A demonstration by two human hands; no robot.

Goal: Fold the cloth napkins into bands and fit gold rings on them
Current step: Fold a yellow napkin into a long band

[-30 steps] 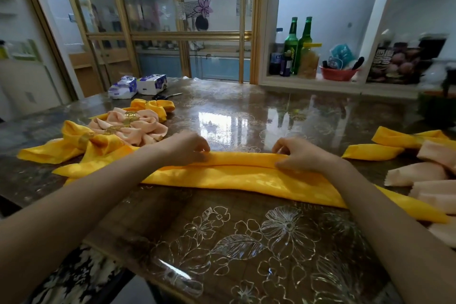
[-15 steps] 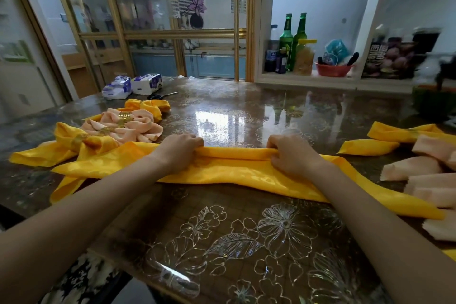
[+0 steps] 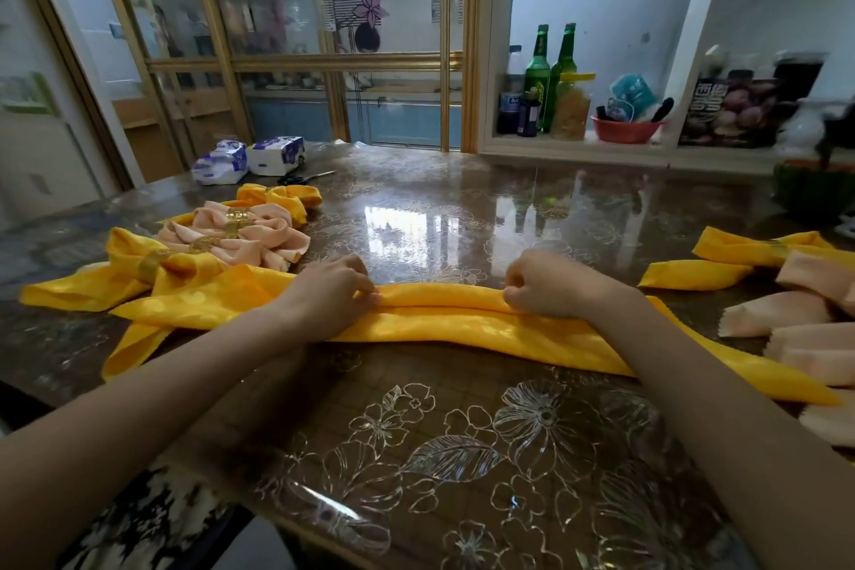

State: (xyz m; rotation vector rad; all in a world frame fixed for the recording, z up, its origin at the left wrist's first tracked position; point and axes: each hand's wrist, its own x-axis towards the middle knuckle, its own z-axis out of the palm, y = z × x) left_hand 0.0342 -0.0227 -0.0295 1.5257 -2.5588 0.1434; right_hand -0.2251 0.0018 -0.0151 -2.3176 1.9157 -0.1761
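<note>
A long yellow napkin [image 3: 444,319] lies folded into a band across the table from left to right. My left hand [image 3: 331,292] pinches its far folded edge left of the middle, fingers curled. My right hand [image 3: 543,285] pinches the same edge to the right, fingers curled too. At the far left lies a pile of finished napkins: a yellow one with a gold ring [image 3: 150,264] and pink ones [image 3: 259,236] with gold rings [image 3: 237,222]. At the right lie folded pink napkins [image 3: 782,315] and a yellow one [image 3: 745,252].
The glossy table [image 3: 462,440] has a clear flower-patterned cover. Two tissue packs [image 3: 252,157] and scissors [image 3: 307,177] lie at the far left. Behind, a shelf holds green bottles [image 3: 550,74] and a red bowl [image 3: 624,130]. A dark object [image 3: 812,190] sits at the far right.
Both hands have rolled the napkin's far edge toward me, narrowing the band. The hands stay at about the same spacing on the cloth.
</note>
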